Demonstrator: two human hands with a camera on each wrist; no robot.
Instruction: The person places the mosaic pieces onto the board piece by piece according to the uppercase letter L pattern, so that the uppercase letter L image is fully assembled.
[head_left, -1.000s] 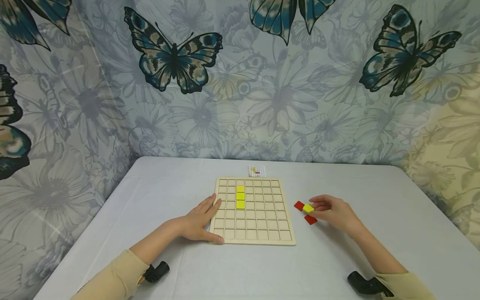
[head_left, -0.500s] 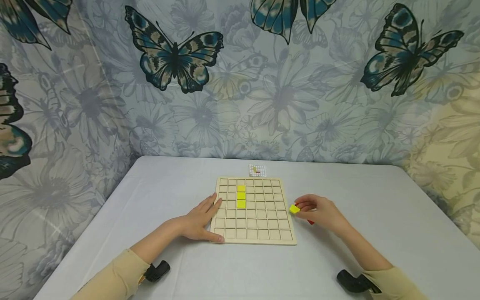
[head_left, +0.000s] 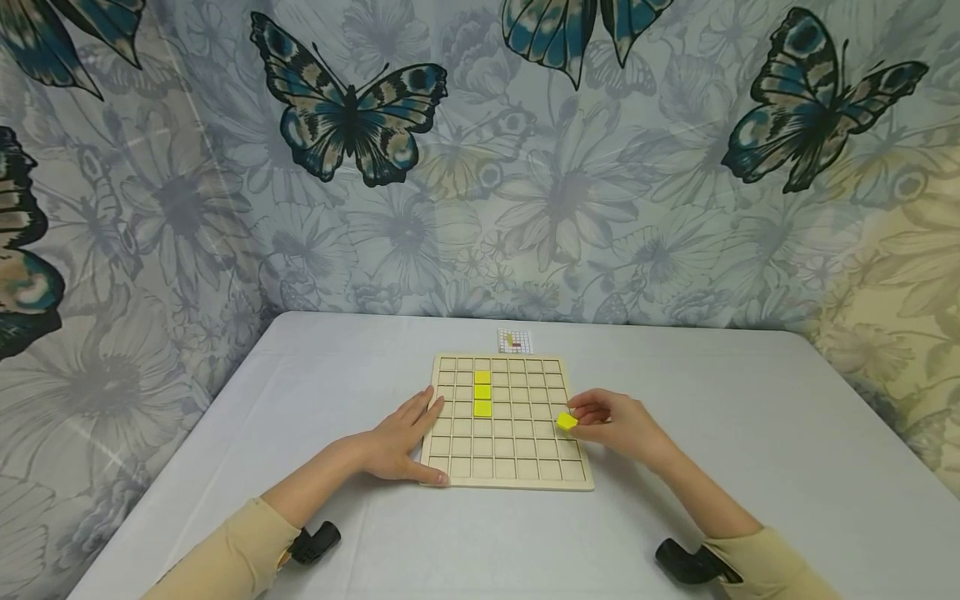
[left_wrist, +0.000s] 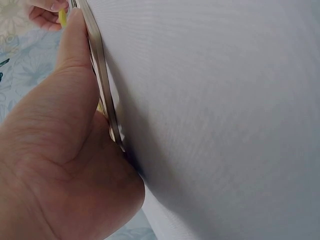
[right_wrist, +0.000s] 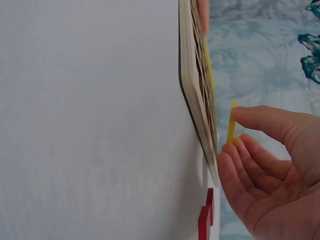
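A wooden grid board [head_left: 517, 462] lies on the white table, with three yellow square tiles [head_left: 482, 392] set in one column of its cells. My left hand [head_left: 397, 437] rests spread along the board's left edge, the thumb on its near corner. Between thumb and fingers, my right hand [head_left: 618, 425] pinches another yellow tile [head_left: 567, 421], over the board's right side in the head view. The right wrist view shows this yellow tile [right_wrist: 231, 122] edge-on and apart from the board. Two red tiles [right_wrist: 205, 220] lie on the table beside the board, hidden by the right hand in the head view.
Behind the board lies a small card [head_left: 515, 342] printed with a coloured grid. The white table [head_left: 375, 533] reaches back to a wall covering with butterflies and flowers. Each wrist bears a black camera [head_left: 315, 543].
My right hand has picked the yellow tile up from beside the red tiles and carried it left, over the board's right edge. The left hand stays in place.
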